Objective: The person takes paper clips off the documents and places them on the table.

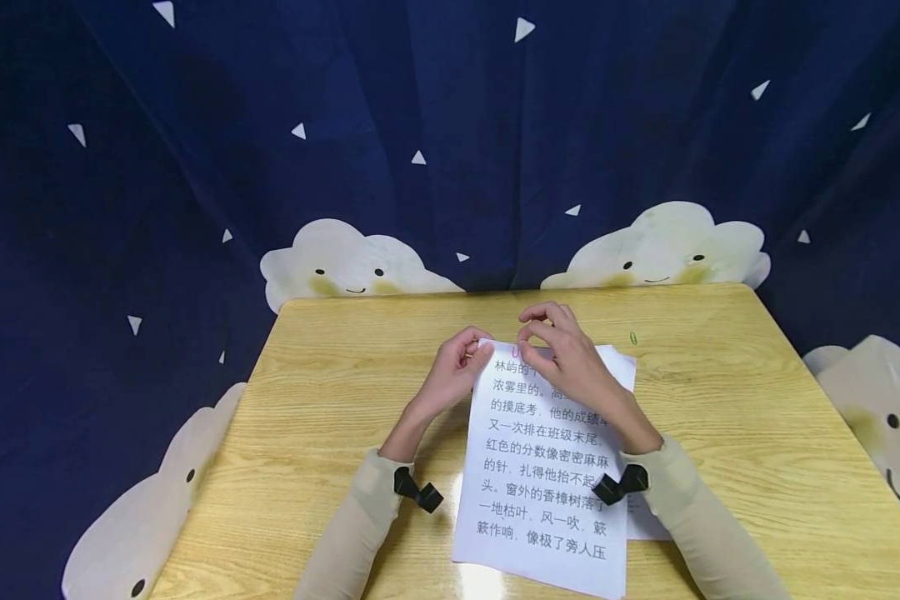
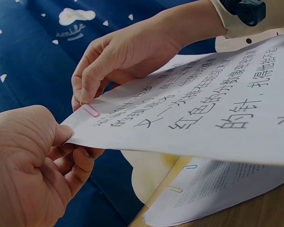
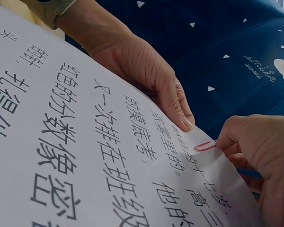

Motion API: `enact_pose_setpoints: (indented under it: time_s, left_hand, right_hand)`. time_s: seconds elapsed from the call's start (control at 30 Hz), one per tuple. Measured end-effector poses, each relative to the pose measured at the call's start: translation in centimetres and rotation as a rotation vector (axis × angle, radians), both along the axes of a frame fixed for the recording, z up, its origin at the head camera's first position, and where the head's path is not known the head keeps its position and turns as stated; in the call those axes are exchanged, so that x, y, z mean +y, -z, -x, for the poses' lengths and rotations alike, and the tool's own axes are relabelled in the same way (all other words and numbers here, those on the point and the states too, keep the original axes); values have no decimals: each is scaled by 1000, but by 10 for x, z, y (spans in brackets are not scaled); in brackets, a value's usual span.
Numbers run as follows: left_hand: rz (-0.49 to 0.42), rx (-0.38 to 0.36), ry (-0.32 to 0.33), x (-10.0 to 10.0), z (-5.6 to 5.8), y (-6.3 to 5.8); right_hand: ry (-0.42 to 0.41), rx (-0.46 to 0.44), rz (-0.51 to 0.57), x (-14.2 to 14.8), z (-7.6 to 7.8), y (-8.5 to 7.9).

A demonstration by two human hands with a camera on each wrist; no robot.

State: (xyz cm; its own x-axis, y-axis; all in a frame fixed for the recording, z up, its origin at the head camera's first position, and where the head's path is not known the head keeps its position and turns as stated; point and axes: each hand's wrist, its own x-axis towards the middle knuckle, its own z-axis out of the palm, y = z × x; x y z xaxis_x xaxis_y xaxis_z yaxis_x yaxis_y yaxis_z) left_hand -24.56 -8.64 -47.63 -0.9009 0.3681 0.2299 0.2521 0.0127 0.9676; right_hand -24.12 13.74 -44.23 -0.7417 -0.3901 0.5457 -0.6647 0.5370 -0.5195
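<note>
A sheet of paper with large printed characters (image 1: 540, 467) is held up at its top edge. My left hand (image 1: 453, 371) pinches its top left corner, thumb on the printed face and fingers behind. A pink paper clip (image 3: 206, 146) sits on the top edge near that corner, its loop over the print. The thumb and index finger of my right hand (image 1: 566, 354) pinch the clip's outer end at the edge; the other fingers are bent, partly hidden behind the paper in the left wrist view.
Beneath lies another sheet with small print (image 2: 217, 182), bearing a blue paper clip (image 2: 190, 167) and, near its edge, a yellow-green one (image 2: 175, 189). A green paper clip (image 1: 633, 338) lies on the wooden table (image 1: 330, 400). A dark blue curtain (image 1: 450, 125) hangs behind.
</note>
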Motion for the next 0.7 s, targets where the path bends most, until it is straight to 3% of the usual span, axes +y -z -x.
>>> enact_pose_setpoints:
  time_s: [0.7]
  left_hand:
    - [14,17,-4,-1,-1,-2]
  right_hand:
    - [0,8,23,-1,-1,0]
